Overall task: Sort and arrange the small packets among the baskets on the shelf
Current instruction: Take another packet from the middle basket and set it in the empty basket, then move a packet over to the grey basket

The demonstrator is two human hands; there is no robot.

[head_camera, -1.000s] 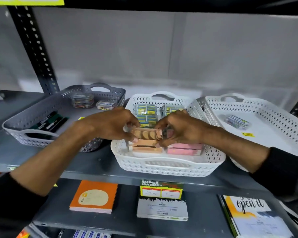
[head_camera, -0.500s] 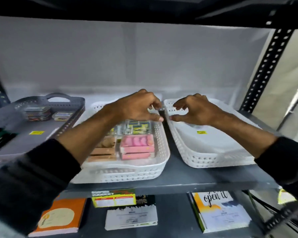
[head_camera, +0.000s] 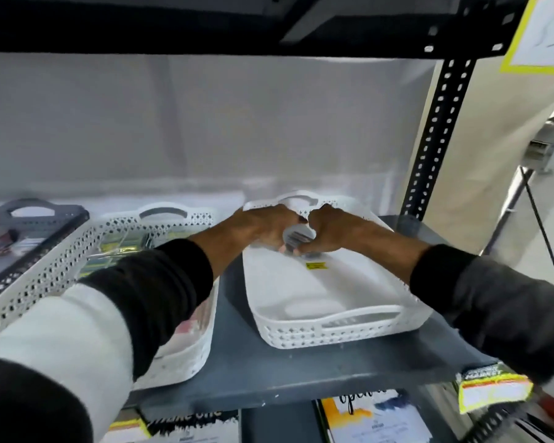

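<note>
Both my hands are inside the right white basket (head_camera: 333,327), near its far end. My left hand (head_camera: 263,225) and my right hand (head_camera: 333,231) close together on one small clear packet (head_camera: 296,238) held just above the basket floor. A yellow sticker (head_camera: 315,266) lies on the floor right below them. The middle white basket (head_camera: 115,228) holds green and yellow packets (head_camera: 122,247), partly hidden by my left sleeve. The grey basket (head_camera: 39,215) at far left holds a few blurred packets.
A black perforated upright (head_camera: 435,139) stands just right of the right basket. The grey shelf board (head_camera: 269,362) shows between and before the baskets. A price label (head_camera: 493,388) hangs on the shelf edge. Booklets lie on the shelf below.
The view swung right. My hands left the middle basket's packets, crossed to the right basket and now close together on a small packet there.
</note>
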